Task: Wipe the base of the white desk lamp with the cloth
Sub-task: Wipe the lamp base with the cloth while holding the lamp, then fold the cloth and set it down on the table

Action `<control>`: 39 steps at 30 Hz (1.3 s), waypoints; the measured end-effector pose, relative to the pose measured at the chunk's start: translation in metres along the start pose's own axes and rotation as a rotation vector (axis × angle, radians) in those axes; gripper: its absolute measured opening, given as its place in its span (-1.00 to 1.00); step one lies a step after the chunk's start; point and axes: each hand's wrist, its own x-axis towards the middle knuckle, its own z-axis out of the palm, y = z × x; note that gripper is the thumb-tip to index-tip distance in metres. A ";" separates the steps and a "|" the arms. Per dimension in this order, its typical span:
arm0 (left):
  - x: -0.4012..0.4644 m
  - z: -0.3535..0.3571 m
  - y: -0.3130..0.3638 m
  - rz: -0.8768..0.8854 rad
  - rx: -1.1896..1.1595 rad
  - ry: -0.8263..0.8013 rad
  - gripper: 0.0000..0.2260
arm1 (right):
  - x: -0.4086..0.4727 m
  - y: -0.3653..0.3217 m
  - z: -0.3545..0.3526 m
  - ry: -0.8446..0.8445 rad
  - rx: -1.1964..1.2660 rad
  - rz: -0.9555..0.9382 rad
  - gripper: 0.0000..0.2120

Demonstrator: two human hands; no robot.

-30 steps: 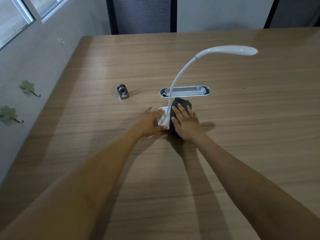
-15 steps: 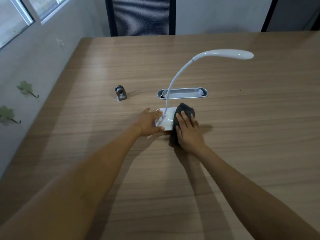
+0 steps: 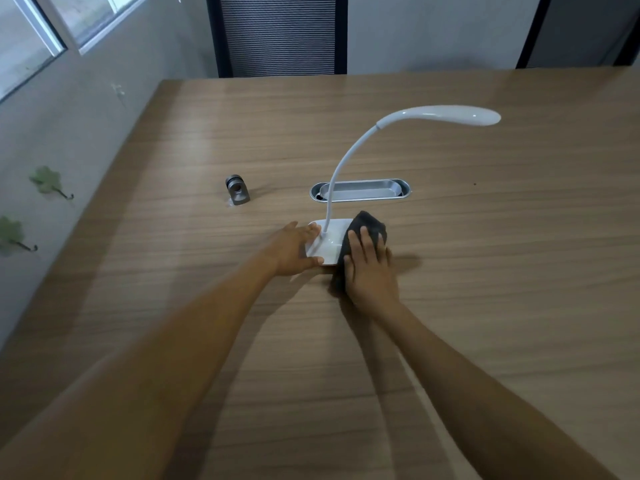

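The white desk lamp stands mid-table, its flat base (image 3: 330, 242) under a curved neck that ends in a long head (image 3: 446, 115) leaning right. My left hand (image 3: 294, 249) grips the base's left edge, thumb at the near side and fingers at the far side. A dark grey cloth (image 3: 367, 225) lies over the base's right end and down onto the table. My right hand (image 3: 369, 268) presses flat on the cloth, fingers spread, hiding most of it.
A metal cable tray slot (image 3: 360, 190) is set into the wooden table (image 3: 485, 306) just behind the lamp. A small grey metal clamp-like piece (image 3: 237, 190) stands to the left. A dark mesh chair back (image 3: 278, 32) is at the far edge. The wall runs along the left.
My right hand and the cloth have slid rightward across the base, uncovering more of its white top. My left hand keeps its hold on the left edge.
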 end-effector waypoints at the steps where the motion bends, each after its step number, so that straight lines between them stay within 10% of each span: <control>1: 0.001 0.000 0.000 0.002 -0.001 0.000 -0.33 | -0.015 -0.004 0.006 0.030 -0.031 -0.001 -0.48; 10: 0.000 0.017 -0.003 -0.091 -0.112 0.074 -0.32 | -0.034 -0.009 -0.034 0.237 -0.005 0.134 -0.59; 15: -0.041 0.041 0.024 -0.253 -0.439 0.451 -0.68 | 0.023 0.020 -0.068 -0.181 0.081 0.028 -0.41; 18: -0.050 0.061 0.039 -0.162 -0.521 0.293 -0.64 | 0.039 0.023 -0.072 -0.365 0.032 0.007 -0.33; 23: -0.044 0.064 0.060 -0.237 -0.559 0.202 -0.78 | 0.033 0.027 -0.087 -0.287 -0.042 -0.010 -0.78; 39: -0.142 -0.014 -0.035 -0.494 -1.044 0.125 -0.93 | -0.007 -0.081 -0.066 -0.413 0.768 0.179 -0.88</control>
